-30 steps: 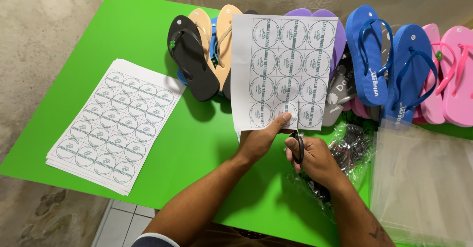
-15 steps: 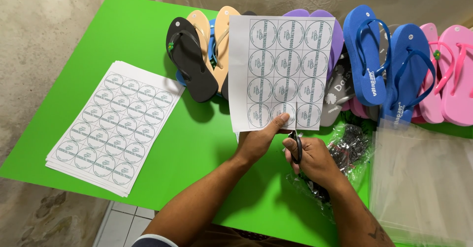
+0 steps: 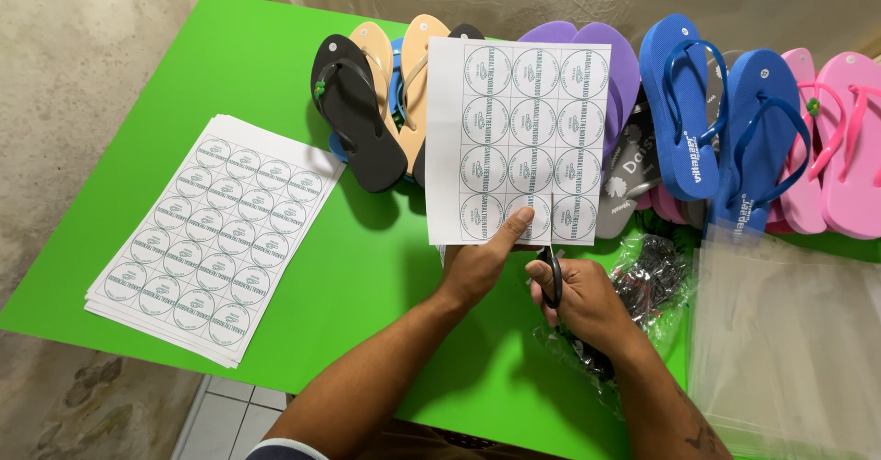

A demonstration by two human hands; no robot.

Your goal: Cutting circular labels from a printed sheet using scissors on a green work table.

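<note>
Right now the step in hand looks like cutting a sheet of round printed labels [image 3: 518, 141] into strips or single stickers. The left hand [image 3: 477, 267] holds the sheet upright above the green counter [image 3: 220, 84], thumb pressed on its front near the bottom edge and the fingers hidden behind, so it is pinching the paper. The right hand [image 3: 583, 297] is curled around the black handles of a pair of scissors [image 3: 551, 272], whose blades point up at the sheet's lower edge (how far apart the blades stand cannot be told). The next move, by my reckoning, calls for steering the blades along the gap between two label columns while the left hand keeps the paper taut and steady. Both forearms reach in from the bottom, wrists close together, the left one angled up from the lower left. A stack of uncut label sheets [image 3: 216, 235] lies to the left, and a row of flip-flops [image 3: 697, 102] lines the far side
</note>
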